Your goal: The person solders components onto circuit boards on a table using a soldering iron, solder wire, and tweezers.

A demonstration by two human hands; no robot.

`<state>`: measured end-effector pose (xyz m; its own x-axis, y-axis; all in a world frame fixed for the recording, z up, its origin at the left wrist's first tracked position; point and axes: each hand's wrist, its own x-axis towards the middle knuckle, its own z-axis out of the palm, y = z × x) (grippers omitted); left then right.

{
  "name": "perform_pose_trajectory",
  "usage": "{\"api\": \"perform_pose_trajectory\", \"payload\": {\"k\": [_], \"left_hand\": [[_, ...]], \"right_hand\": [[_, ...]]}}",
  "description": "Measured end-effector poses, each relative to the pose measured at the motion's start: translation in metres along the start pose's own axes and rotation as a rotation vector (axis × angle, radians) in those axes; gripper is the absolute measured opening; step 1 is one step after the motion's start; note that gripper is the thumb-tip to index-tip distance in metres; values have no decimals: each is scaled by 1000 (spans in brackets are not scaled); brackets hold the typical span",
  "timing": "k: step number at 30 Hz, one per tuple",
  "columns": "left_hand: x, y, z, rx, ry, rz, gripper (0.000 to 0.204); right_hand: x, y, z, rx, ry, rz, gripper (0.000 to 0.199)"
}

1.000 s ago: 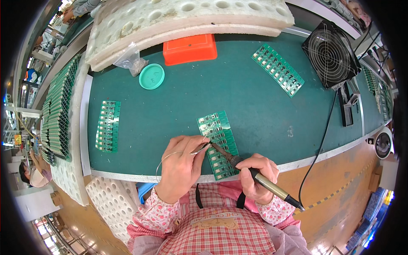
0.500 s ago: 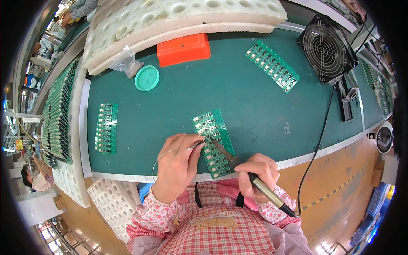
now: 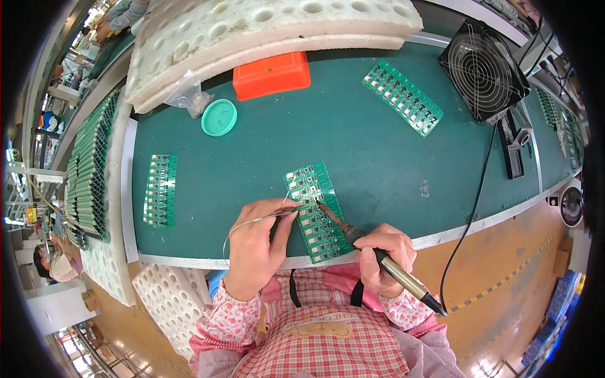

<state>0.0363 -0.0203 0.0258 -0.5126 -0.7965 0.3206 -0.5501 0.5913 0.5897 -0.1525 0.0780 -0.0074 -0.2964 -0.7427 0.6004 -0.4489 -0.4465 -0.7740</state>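
Observation:
A green circuit board panel point(image 3: 320, 236) with rows of small components lies slanted near the table's front edge. My right hand point(image 3: 386, 255) is closed around a soldering iron point(image 3: 398, 274), whose tip meets the panel just right of its middle. Pinched between the thumb and fingers of my left hand point(image 3: 257, 244) is a thin solder wire point(image 3: 242, 222), which loops back beside the wrist. Its front end reaches over the panel's upper left part. Something slim and dark also shows at those fingertips, too small to make out.
Two more panels lie at the left point(image 3: 160, 190) and far right point(image 3: 403, 97). A black fan point(image 3: 482, 72) and iron stand point(image 3: 513, 151) are on the right. Toward the back are a green lid point(image 3: 219, 118), plastic bag point(image 3: 190, 96), red box point(image 3: 272, 75) and white foam point(image 3: 265, 28).
The iron's tip has shifted slightly right and away from the left fingertips. My left hand has drawn back a little to the left, still pinching the wire.

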Motion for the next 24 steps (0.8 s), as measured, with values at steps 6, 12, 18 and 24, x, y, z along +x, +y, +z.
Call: {"api": "perform_pose_trajectory", "payload": {"k": [6,12,18,24], "left_hand": [[-12,-6,0,-69,74,-110,18],[-16,-6,9,-154,108,-117,25],[-15,-8,14,-170,100,-114,28],[-14,-8,14,-151,95,-110,28]], "right_hand": [[0,-2,-1,-21,-25,17,14],[-1,-5,0,-11,-24,64,14],[0,-6,0,27,-41,139,15],[5,-5,2,23,-87,106,14]]}}
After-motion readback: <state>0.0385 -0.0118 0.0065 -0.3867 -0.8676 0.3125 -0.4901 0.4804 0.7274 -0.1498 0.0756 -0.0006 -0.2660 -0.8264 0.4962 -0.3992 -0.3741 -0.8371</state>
